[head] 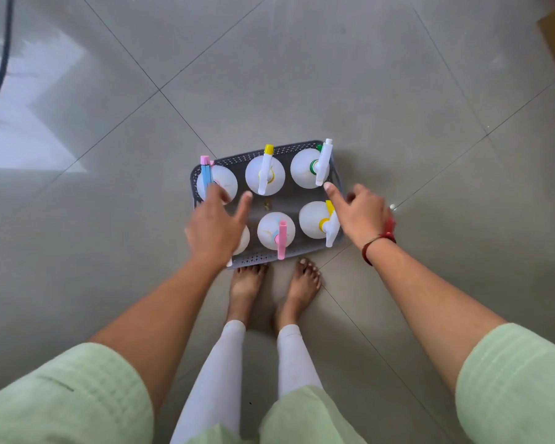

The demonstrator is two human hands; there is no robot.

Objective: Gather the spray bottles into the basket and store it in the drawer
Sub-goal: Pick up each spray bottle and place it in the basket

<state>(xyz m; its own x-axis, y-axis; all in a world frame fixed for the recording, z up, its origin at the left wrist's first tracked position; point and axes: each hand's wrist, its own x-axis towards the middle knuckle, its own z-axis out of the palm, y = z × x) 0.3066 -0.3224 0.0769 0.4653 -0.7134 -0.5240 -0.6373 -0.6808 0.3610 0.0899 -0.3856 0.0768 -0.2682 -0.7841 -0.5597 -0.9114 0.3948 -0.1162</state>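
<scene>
Head view: the basket point(260, 257) is laid on the floor point(302, 75) before the feet point(276, 283), long axis left to right; six spray bottles point(265, 174) are stood upright inside; left hand point(212, 225) and right hand point(362, 216) are held spread above it, nothing gripped.

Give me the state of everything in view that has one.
Grey perforated plastic basket: on the tiled floor, loaded.
White plastic spray bottles: upright in the basket, one mostly hidden.
Left hand: open, over the basket.
Right hand: open, over the basket's right edge.
</scene>
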